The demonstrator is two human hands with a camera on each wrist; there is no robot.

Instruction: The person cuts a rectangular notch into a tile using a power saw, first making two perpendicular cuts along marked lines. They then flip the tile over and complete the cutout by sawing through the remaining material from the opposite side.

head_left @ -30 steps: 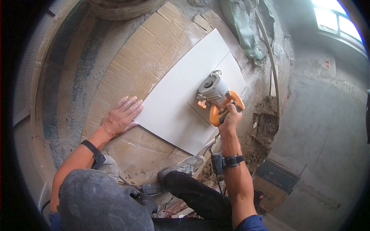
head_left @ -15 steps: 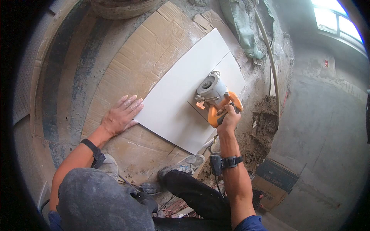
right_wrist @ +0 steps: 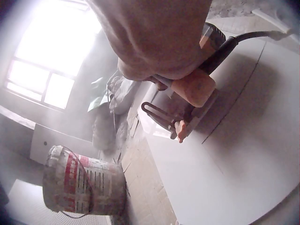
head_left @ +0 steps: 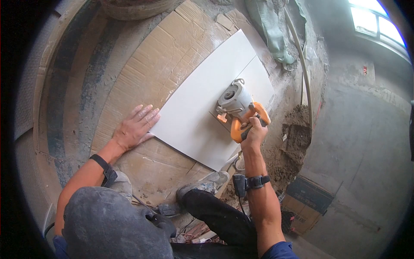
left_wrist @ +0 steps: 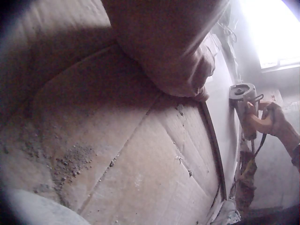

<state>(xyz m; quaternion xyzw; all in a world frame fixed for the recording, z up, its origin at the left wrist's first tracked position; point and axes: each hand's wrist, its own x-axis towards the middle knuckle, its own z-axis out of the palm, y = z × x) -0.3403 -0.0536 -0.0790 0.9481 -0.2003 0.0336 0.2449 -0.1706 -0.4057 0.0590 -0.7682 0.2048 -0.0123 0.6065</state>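
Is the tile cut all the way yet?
Probably not. Done: a thin line, likely cut, runs across the white tile to the saw. In hand: the right hand grips the saw; the left hand presses the tile's corner. Left: maybe the second line toward the far edge; cut or marked, unclear.

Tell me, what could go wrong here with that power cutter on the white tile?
1. The right hand alone grips the cutter; a kick could jerk it off its line.
2. The tile lies on cardboard, steadied only by the left hand at one edge, so it might shift or crack.
3. The cord trails over the tile and could snag.
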